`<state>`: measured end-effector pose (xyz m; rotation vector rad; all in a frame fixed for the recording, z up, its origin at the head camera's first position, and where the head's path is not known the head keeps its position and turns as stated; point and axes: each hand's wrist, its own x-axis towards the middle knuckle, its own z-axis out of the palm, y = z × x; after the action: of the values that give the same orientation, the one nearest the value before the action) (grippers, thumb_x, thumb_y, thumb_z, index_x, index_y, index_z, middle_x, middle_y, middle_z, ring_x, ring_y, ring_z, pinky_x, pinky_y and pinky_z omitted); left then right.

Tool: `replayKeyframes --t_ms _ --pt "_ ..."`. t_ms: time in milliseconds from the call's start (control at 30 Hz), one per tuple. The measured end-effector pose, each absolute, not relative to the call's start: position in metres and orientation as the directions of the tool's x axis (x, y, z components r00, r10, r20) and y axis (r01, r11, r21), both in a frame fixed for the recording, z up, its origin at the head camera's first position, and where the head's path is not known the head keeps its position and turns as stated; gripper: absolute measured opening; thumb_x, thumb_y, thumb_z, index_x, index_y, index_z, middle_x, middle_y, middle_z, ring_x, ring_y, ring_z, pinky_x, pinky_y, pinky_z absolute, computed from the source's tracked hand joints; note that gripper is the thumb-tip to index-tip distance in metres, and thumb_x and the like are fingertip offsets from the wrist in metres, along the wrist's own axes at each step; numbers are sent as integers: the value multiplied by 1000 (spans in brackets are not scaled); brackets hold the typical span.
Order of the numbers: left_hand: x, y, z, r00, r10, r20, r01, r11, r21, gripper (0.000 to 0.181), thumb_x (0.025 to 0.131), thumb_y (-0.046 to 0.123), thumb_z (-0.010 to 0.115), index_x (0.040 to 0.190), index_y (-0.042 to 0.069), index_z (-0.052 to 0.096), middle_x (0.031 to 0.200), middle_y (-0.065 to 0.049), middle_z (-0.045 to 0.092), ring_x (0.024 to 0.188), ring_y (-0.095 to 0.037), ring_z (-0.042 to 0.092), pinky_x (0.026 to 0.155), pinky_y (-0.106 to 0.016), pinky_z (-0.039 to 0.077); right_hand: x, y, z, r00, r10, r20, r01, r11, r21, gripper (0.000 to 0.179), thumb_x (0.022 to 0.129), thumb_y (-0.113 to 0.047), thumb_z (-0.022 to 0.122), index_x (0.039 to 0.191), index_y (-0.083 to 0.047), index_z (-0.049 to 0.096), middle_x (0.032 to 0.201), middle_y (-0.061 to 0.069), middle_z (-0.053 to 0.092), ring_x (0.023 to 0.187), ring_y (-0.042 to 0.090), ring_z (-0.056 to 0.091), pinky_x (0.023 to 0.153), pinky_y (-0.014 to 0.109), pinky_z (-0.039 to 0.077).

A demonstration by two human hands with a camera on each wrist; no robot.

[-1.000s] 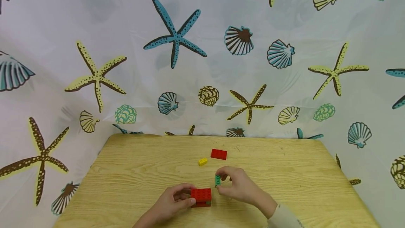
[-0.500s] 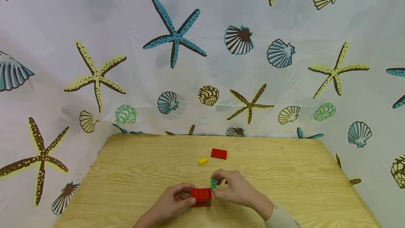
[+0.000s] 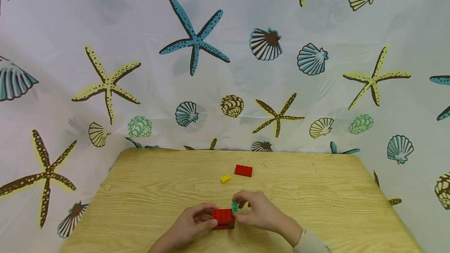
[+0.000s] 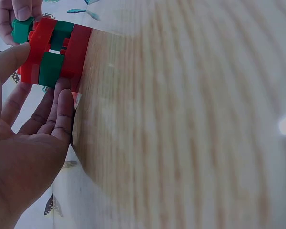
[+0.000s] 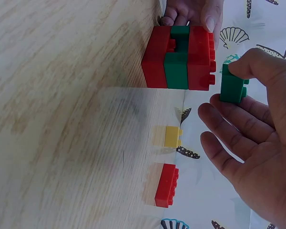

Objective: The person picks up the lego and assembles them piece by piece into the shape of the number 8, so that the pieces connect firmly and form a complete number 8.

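Note:
A stack of toy building bricks (image 3: pixel 223 216) stands on the table, red at the bottom and top with green bricks and a gap between. My left hand (image 3: pixel 191 222) holds it from the left, thumb on the near side and fingers behind. Between thumb and fingertips, my right hand (image 3: pixel 264 212) pinches a small green brick (image 3: pixel 234 206) with two studs showing. In the right wrist view, that green brick (image 5: pixel 232 85) is held just above the studs of the top red brick (image 5: pixel 199 59), a narrow gap between them, at the end away from my left hand.
Farther back on the wooden table (image 3: pixel 158 179) lie a small yellow brick (image 3: pixel 225 179) and a longer red brick (image 3: pixel 243 170). A white cloth (image 3: pixel 225 69) printed with starfish and shells hangs around the back and sides.
My right hand has moved left with the green brick, from the stack's right side to over the right end of its top. The left hand and the stack have stayed put.

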<state>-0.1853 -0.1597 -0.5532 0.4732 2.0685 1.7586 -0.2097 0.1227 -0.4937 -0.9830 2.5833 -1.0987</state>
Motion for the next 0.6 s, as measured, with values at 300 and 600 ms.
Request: replayKeyframes --t_ms 300,600 --pt "-185 -160 -556 -870 491 -53 33 165 986 47 104 23 69 143 -1 59 137 -26 65 111 -20 70 87 -21 57 -208 120 -496 -768 -634 86 -505 518 -690 30 94 -21 78 120 -8 71 106 -5 75 98 18 71 85 36 57" --pt "-187 -160 -554 -871 484 -82 11 186 983 50 105 28 68 145 0 59 138 -23 66 113 -25 71 85 -21 57 -207 119 -497 -757 -648 83 -506 502 -702 30 94 -21 78 121 -8 71 107 -4 76 97 10 69 83 33 57"
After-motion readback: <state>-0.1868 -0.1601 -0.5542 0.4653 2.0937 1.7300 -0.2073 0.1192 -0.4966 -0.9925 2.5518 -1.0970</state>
